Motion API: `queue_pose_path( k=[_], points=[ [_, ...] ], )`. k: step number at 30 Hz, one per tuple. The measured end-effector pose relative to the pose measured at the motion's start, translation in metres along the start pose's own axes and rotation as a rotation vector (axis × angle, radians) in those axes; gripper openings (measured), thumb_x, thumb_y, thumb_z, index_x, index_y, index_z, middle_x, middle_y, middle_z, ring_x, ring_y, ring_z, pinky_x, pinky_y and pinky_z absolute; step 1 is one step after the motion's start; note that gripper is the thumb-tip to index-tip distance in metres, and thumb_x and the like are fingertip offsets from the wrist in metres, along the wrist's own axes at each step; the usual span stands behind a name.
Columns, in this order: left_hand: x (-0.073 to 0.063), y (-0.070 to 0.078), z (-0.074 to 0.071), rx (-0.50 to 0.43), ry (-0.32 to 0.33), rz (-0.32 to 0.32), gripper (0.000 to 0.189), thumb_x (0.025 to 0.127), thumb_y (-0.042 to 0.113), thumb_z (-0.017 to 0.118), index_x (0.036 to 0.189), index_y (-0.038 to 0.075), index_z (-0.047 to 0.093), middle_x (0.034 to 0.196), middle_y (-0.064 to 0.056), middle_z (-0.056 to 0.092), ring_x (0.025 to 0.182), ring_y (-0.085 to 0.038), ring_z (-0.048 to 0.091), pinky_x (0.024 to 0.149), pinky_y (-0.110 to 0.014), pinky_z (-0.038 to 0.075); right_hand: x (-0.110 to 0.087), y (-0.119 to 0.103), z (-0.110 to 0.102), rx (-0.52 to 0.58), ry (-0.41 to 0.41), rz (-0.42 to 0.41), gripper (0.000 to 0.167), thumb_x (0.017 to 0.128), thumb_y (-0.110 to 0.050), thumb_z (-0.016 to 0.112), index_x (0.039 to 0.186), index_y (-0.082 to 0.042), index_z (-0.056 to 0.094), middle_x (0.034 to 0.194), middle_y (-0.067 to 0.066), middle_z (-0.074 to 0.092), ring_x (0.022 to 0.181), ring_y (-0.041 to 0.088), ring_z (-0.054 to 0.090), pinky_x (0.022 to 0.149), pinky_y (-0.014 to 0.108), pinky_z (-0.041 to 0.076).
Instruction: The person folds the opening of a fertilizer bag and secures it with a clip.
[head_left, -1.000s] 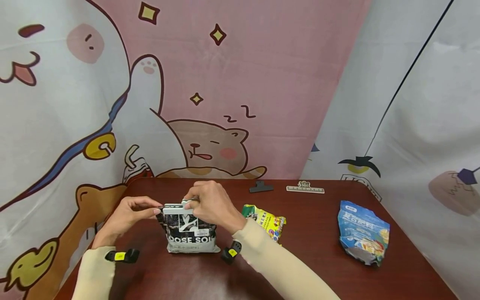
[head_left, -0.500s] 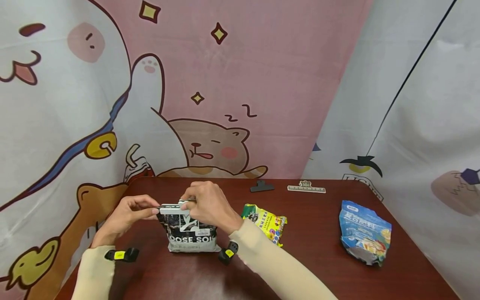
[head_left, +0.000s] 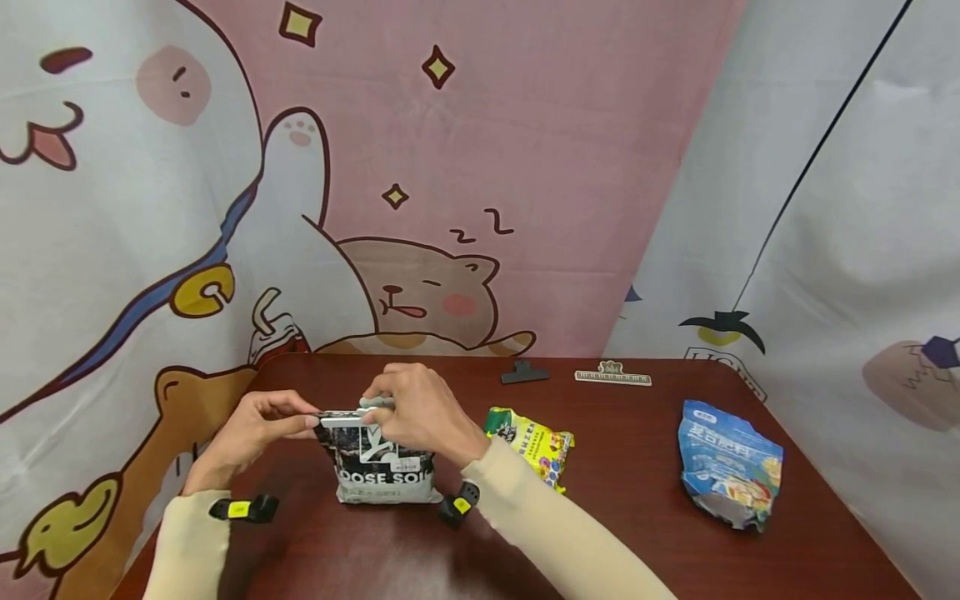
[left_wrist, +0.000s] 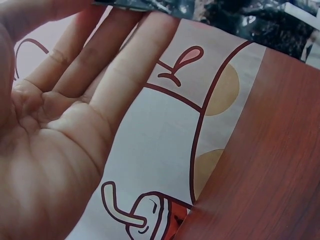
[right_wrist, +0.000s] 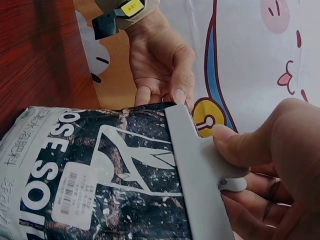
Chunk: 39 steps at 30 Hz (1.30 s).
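Observation:
A black-and-white bag of soil (head_left: 386, 471), printed "LOOSE SOIL", stands upright on the table before me. Along its top edge lies a light grey bulldog clip (right_wrist: 192, 175), which reaches across the bag's mouth in the right wrist view. My right hand (head_left: 423, 412) pinches the clip's grip tabs between thumb and fingers. At the bag's top left corner, my left hand (head_left: 251, 433) pinches the edge with thumb and fingertips, close to the clip's end. From the left wrist view, the palm (left_wrist: 55, 125) faces the camera and the bag's dark edge covers the fingertips.
Behind my right forearm lies a yellow-green packet (head_left: 540, 450). A blue bag (head_left: 727, 467) sits farther right on the dark red table (head_left: 615, 517). Near the back edge are a black clip (head_left: 524, 374) and a pale clip with piano-key marks (head_left: 612, 375). A cartoon-printed cloth (head_left: 540, 167) hangs behind.
Over the last second, my right hand has shifted slightly left with the clip, bringing the clip's end nearer my left fingers. My left hand has stayed at the bag's corner.

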<state>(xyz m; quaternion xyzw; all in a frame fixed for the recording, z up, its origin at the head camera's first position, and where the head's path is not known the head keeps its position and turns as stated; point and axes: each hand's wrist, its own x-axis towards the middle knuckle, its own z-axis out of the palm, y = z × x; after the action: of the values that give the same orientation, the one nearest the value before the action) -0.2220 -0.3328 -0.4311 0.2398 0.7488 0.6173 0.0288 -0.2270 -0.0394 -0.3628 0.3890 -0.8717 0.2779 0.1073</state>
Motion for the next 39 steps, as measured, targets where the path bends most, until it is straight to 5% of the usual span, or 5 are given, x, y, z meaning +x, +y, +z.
queue_pose_path(
  k=[6,12,24,30,39],
  points=[
    [0.001,0.001,0.001,0.010,0.002,0.009,0.016,0.095,-0.006,0.065,0.109,-0.012,0.070,0.094,0.001,0.076,0.083,-0.019,0.077,0.079,-0.037,0.064,0.003,0.007,-0.007,0.037,-0.085,-0.005,0.020,0.091,-0.034,0.079,0.106,-0.020,0.080,0.092,-0.012,0.070,0.065,-0.002,0.054,0.059,0.014,0.044],
    [0.001,0.000,0.003,0.037,0.014,0.001,0.015,0.096,-0.005,0.065,0.109,-0.010,0.071,0.095,0.002,0.077,0.083,-0.018,0.077,0.080,-0.033,0.063,0.002,0.023,-0.016,0.197,-0.188,0.058,0.035,0.099,-0.050,0.064,0.122,-0.025,0.074,0.111,-0.015,0.075,0.090,-0.004,0.066,0.081,0.019,0.054],
    [-0.001,0.006,0.005,0.117,0.083,-0.097,0.018,0.096,0.004,0.069,0.110,-0.009,0.071,0.092,0.003,0.078,0.082,-0.024,0.078,0.081,-0.032,0.062,-0.014,0.059,-0.026,0.602,-0.162,0.251,0.047,0.106,-0.057,0.044,0.123,-0.023,0.073,0.119,0.002,0.076,0.108,0.021,0.072,0.095,0.036,0.058],
    [-0.007,0.005,0.003,0.085,0.112,-0.108,0.018,0.096,0.002,0.068,0.110,-0.008,0.070,0.094,0.008,0.078,0.083,-0.019,0.077,0.079,-0.030,0.062,-0.024,0.066,-0.021,0.724,-0.149,0.297,0.045,0.106,-0.055,0.046,0.121,-0.022,0.073,0.119,0.003,0.076,0.108,0.020,0.073,0.096,0.039,0.059],
    [-0.006,0.002,0.017,0.162,0.153,-0.121,0.031,0.098,0.011,0.069,0.125,-0.003,0.069,0.113,0.010,0.076,0.099,-0.006,0.070,0.083,-0.025,0.058,-0.055,0.068,-0.008,0.654,-0.087,0.311,0.025,0.098,-0.044,0.068,0.121,-0.035,0.073,0.121,-0.012,0.074,0.109,0.006,0.071,0.093,0.030,0.056]
  ],
)
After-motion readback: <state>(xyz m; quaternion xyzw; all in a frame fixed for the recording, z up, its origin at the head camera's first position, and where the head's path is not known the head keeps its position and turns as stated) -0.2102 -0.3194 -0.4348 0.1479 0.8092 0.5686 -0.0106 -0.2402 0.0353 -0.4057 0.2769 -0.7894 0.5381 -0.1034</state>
